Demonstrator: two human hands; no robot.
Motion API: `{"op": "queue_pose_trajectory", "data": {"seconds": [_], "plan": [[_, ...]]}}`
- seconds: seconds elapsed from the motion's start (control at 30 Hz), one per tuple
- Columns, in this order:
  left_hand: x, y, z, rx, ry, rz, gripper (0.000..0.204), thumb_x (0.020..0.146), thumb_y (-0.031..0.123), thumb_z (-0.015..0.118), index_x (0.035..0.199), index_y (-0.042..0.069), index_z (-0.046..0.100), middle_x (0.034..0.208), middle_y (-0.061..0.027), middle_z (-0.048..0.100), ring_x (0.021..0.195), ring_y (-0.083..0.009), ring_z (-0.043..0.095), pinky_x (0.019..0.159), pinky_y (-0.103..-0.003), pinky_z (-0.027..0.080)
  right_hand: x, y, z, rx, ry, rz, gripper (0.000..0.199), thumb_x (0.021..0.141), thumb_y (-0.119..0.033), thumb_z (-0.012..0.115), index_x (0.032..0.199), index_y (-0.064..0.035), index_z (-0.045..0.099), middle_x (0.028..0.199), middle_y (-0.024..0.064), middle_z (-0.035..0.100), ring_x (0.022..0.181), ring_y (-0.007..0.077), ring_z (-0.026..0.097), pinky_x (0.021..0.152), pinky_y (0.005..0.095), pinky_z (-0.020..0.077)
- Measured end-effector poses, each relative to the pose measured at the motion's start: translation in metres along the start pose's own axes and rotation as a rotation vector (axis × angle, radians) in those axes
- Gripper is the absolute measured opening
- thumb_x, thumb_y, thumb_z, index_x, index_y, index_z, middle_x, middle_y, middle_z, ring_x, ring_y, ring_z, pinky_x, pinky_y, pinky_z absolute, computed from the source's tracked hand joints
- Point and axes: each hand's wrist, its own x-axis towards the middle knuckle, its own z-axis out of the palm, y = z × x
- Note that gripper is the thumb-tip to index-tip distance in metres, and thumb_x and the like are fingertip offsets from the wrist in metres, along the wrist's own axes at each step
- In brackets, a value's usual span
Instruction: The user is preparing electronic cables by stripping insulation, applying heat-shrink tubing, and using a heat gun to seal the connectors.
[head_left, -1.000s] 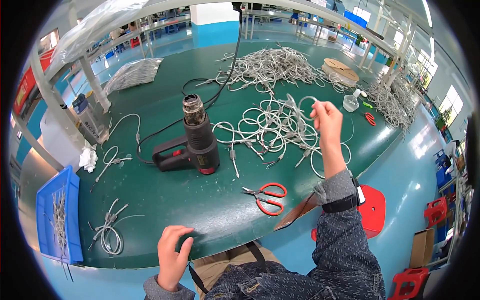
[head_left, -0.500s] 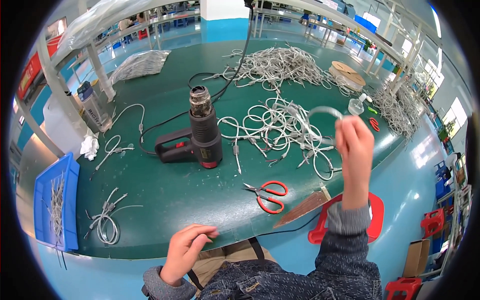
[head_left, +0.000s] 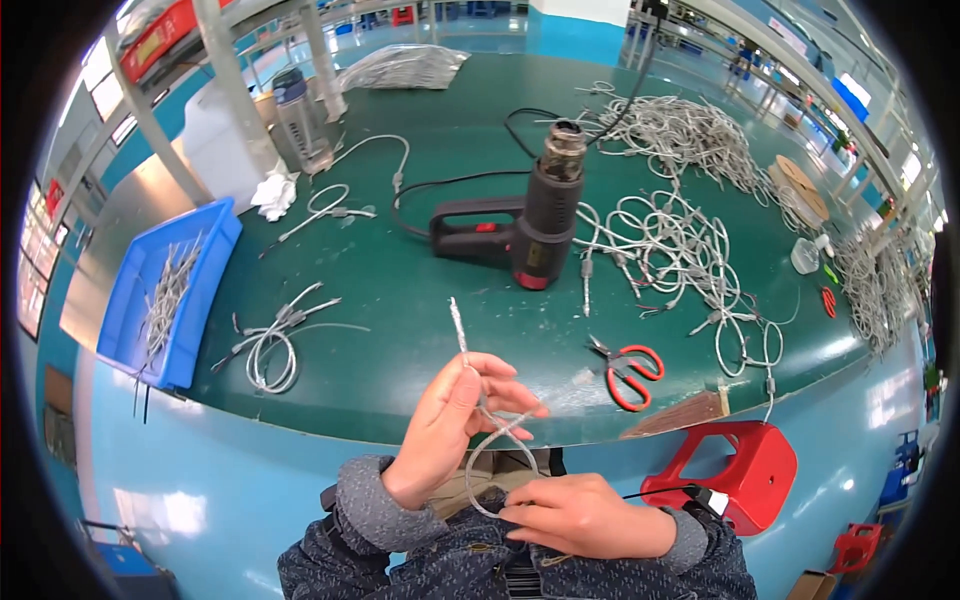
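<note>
A looped grey cable (head_left: 470, 478) hangs between my two hands in front of the table's near edge. My left hand (head_left: 450, 420) pinches it near one end, and that pale end points up past the fingers. Below and to the right, my right hand (head_left: 585, 515) is closed with its fingertips on the lower part of the loop. Red-handled scissors (head_left: 632, 378) lie on the green table, to the right of my left hand. Farther back a black heat gun (head_left: 545, 215) stands upright, its metal nozzle up.
A tangle of cables (head_left: 670, 250) lies right of the heat gun, with a larger pile (head_left: 690, 140) behind it. At left are a blue tray (head_left: 190, 340) of thin pieces and a coiled cable (head_left: 270, 365). A red stool (head_left: 765, 470) stands by the near right edge.
My right hand has come back from the cable tangle at the right to in front of my body with a cable. My left hand has risen and taken hold of it. The view has turned left.
</note>
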Motion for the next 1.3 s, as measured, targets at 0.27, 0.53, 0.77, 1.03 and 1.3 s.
{"op": "queue_pose_trajectory", "data": {"seconds": [0.27, 0.53, 0.77, 1.03, 1.3], "plan": [[-0.029, 0.003, 0.005, 0.370, -0.100, 0.000, 0.034, 0.101, 0.025, 0.033, 0.104, -0.003, 0.051, 0.094, -0.0136, 0.064, 0.085, -0.0200, 0.063, 0.073, -0.030, 0.052, 0.044, -0.011, -0.029, 0.021, 0.476, 0.238, 0.023, 0.077, 0.004, 0.063, 0.100, 0.0016, 0.065, 0.091, 0.0113, 0.062, 0.069, 0.0174, 0.060, 0.060, 0.0265, 0.0481], [-0.030, -0.004, 0.006, 0.528, -0.207, 0.037, 0.027, 0.099, 0.018, 0.039, 0.104, -0.003, 0.056, 0.091, -0.0113, 0.065, 0.082, -0.0200, 0.064, 0.071, -0.029, 0.051, 0.048, 0.014, -0.016, 0.549, 0.492, 0.314, 0.013, 0.081, 0.004, 0.058, 0.090, 0.0039, 0.067, 0.090, 0.0099, 0.062, 0.070, 0.0127, 0.057, 0.060, 0.0244, 0.0457], [-0.024, 0.021, -0.001, 0.973, 0.052, 0.310, 0.017, 0.088, 0.007, 0.055, 0.101, -0.001, 0.062, 0.089, -0.0120, 0.065, 0.079, -0.0215, 0.064, 0.069, -0.030, 0.052, 0.040, 0.023, -0.008, 0.734, 0.484, 0.399, 0.010, 0.083, 0.004, 0.057, 0.087, 0.0038, 0.066, 0.083, 0.0079, 0.061, 0.067, 0.0099, 0.055, 0.058, 0.0213, 0.0432], [-0.017, 0.030, 0.004, 0.864, 0.056, 0.338, 0.014, 0.083, -0.003, 0.059, 0.096, -0.004, 0.064, 0.091, -0.0128, 0.063, 0.082, -0.0179, 0.062, 0.070, -0.027, 0.050, 0.041, 0.019, -0.007, 0.880, 0.410, 0.513, 0.012, 0.085, 0.002, 0.053, 0.087, 0.0050, 0.065, 0.080, 0.0068, 0.060, 0.063, 0.0088, 0.053, 0.057, 0.0209, 0.0420], [-0.014, 0.034, 0.005, 0.749, 0.011, 0.279, 0.008, 0.084, -0.002, 0.059, 0.090, -0.006, 0.062, 0.089, -0.0114, 0.061, 0.079, -0.0154, 0.060, 0.070, -0.026, 0.049, 0.041, 0.017, -0.007, 0.934, 0.379, 0.541, 0.013, 0.085, 0.001, 0.053, 0.089, 0.0054, 0.065, 0.079, 0.0068, 0.061, 0.063, 0.0081, 0.052, 0.056, 0.0208, 0.0414]]}}
